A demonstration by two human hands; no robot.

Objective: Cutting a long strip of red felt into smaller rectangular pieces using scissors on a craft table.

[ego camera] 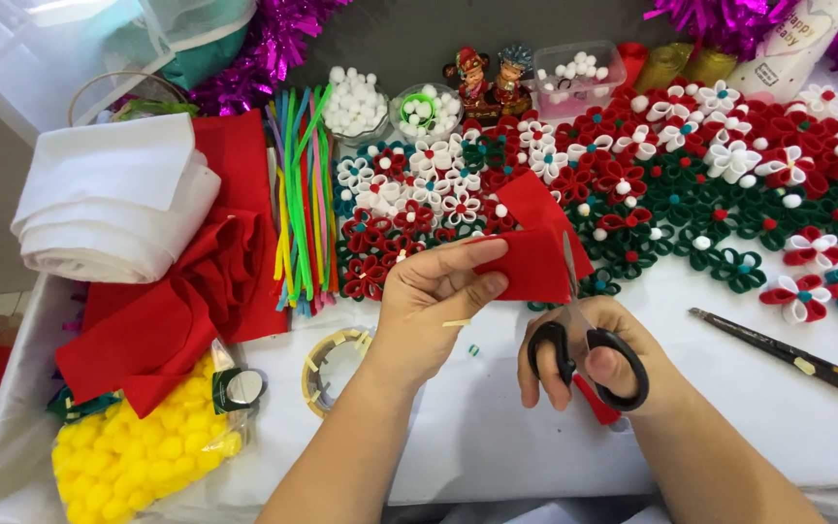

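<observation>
Near the bench's front edge, the left hand (429,301) pinches a red felt piece (533,254) between thumb and fingers; the right hand (589,364) grips black-handled scissors (584,340), blades cutting into the felt's lower edge.

Red felt piece (535,254), scissors (584,340) cutting it.

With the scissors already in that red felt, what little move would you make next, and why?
Probably close the scissors a little to lengthen the cut. Their blades already reach into the red felt piece, the left hand pinches it taut by its edge, and the right hand has its fingers in the black handles.
</observation>
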